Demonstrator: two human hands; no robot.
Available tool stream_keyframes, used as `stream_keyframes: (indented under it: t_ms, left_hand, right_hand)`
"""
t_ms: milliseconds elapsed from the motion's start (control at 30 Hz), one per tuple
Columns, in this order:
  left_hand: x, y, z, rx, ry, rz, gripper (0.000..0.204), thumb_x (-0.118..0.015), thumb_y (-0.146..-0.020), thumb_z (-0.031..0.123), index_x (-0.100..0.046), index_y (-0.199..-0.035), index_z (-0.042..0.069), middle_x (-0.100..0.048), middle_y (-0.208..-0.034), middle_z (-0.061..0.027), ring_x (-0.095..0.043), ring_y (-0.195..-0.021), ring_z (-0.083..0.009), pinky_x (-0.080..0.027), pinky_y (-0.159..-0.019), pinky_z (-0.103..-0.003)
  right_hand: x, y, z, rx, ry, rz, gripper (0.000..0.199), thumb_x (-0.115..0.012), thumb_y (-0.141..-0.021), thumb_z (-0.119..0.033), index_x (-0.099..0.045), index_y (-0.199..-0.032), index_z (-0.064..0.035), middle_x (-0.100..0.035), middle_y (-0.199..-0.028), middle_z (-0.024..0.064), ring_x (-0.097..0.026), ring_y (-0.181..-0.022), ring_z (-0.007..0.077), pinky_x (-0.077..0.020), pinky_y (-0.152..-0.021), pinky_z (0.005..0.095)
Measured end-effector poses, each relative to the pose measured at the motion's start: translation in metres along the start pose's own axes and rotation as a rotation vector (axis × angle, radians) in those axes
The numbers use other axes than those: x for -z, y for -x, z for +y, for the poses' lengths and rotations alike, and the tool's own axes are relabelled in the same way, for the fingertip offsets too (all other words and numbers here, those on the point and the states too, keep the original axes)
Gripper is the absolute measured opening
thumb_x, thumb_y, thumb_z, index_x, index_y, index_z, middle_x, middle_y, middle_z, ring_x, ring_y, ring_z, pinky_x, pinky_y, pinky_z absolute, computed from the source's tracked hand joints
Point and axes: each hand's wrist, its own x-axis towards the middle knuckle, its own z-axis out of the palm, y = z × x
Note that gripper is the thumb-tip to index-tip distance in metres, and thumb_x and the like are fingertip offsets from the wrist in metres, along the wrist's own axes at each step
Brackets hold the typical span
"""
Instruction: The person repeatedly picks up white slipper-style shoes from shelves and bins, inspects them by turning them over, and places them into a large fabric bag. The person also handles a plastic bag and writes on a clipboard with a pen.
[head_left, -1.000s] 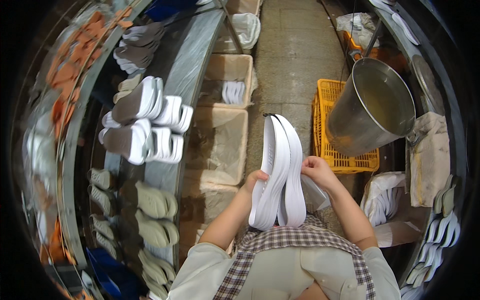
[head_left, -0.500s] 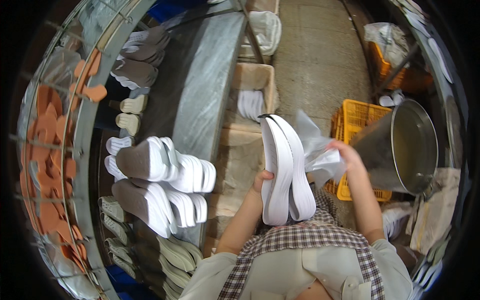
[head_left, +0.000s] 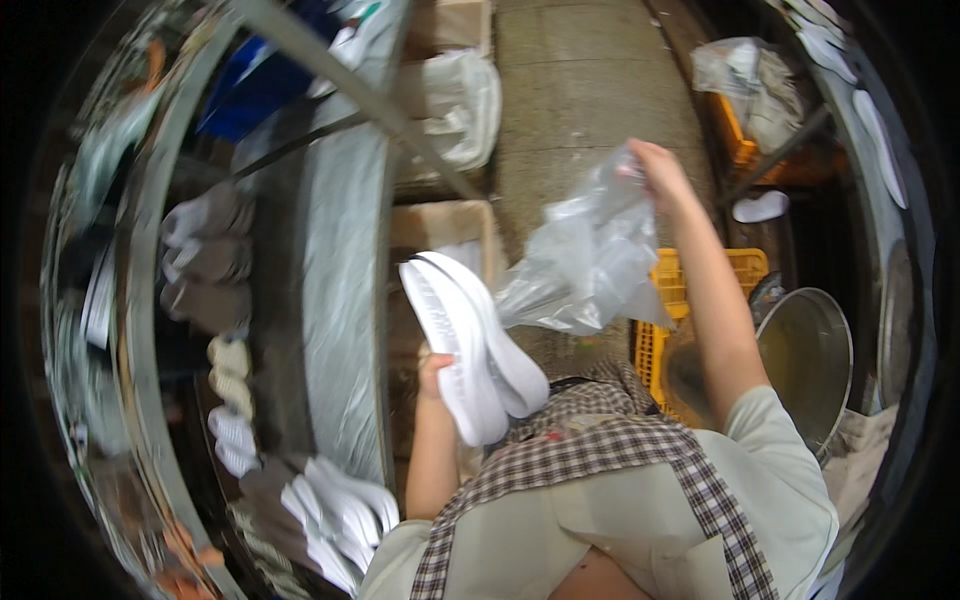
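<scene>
While the left hand [head_left: 432, 372] clamps its fingers around a pair of white shoe soles [head_left: 468, 345], their long axis slanting up and leftward from the apron, the right hand [head_left: 655, 170] is raised farther out, pinching a clear plastic bag [head_left: 590, 260] that hangs just right of the soles, over the yellow crate [head_left: 690, 285].

Grey concrete floor [head_left: 590, 90] running up the middle. On the left, long curved grey metal tabletop [head_left: 340, 300] with rows of white shoe soles [head_left: 330, 510] along its edge. Open brown cardboard boxes [head_left: 440, 225] beside it. On the right, yellow slatted plastic crate [head_left: 690, 290] next to round shiny steel bucket [head_left: 810, 350]. Dim at the rim.
</scene>
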Motion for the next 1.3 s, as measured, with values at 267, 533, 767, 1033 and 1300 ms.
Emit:
stream_keyframes:
  t_ms: [267, 533, 767, 1033, 1300]
  left_hand:
    - [-0.143, -0.155, 0.085, 0.013, -0.530, -0.267, 0.077, -0.061, -0.061, 0.003, -0.031, -0.132, -0.001, -0.045, -0.120, -0.0120, -0.052, -0.104, -0.0205, -0.043, -0.089, -0.032]
    - [-0.228, -0.341, 0.150, -0.412, -0.964, -0.542, 0.084, -0.068, -0.059, 0.011, -0.030, -0.133, 0.001, -0.025, -0.131, -0.0122, -0.043, -0.115, -0.0227, -0.037, -0.096, -0.035]
    - [-0.313, -0.493, 0.194, -0.458, -1.208, -0.655, 0.073, -0.067, -0.060, 0.012, -0.036, -0.125, 0.001, -0.041, -0.121, -0.0158, -0.046, -0.110, -0.0256, -0.038, -0.092, -0.035]
    - [-0.436, -0.701, 0.200, -0.155, -0.807, -0.499, 0.042, -0.062, -0.077, 0.018, -0.050, -0.113, 0.001, -0.058, -0.104, -0.0071, -0.056, -0.091, -0.0143, -0.047, -0.078, -0.028]
    - [-0.554, -0.895, 0.267, -0.155, -0.478, -0.294, 0.037, -0.058, -0.081, 0.019, -0.051, -0.113, 0.001, -0.058, -0.104, -0.0085, -0.055, -0.094, -0.0157, -0.046, -0.080, -0.030]
  right_hand:
    - [-0.058, -0.119, -0.090, -0.224, -0.066, -0.118, 0.026, -0.044, -0.094, -0.030, -0.052, -0.091, -0.0058, -0.063, -0.080, 0.0056, -0.064, -0.068, 0.0120, -0.0358, -0.043, 0.0219]
    - [-0.081, -0.240, -0.201, -0.195, -0.120, -0.102, 0.030, -0.039, -0.096, -0.032, -0.053, -0.089, -0.0066, -0.068, -0.081, 0.0142, -0.049, -0.043, 0.0039, -0.0267, -0.033, 0.0160]
    - [-0.058, -0.338, -0.258, 0.107, 0.237, -0.177, 0.034, -0.043, -0.094, -0.036, -0.061, -0.097, -0.0059, -0.067, -0.090, 0.0078, -0.057, -0.073, 0.0108, -0.0435, -0.055, 0.0241]
    - [-0.047, -0.482, -0.250, 0.783, 0.973, -0.367, 0.023, -0.054, -0.086, -0.027, -0.063, -0.100, -0.0107, -0.062, -0.107, 0.0080, -0.063, -0.082, 0.0264, -0.0522, -0.066, 0.0360]
    - [-0.022, -0.654, -0.305, 0.748, 0.590, -0.451, 0.019, -0.052, -0.088, -0.020, -0.063, -0.099, -0.0091, -0.059, -0.115, 0.0031, -0.062, -0.085, 0.0219, -0.0513, -0.067, 0.0325]
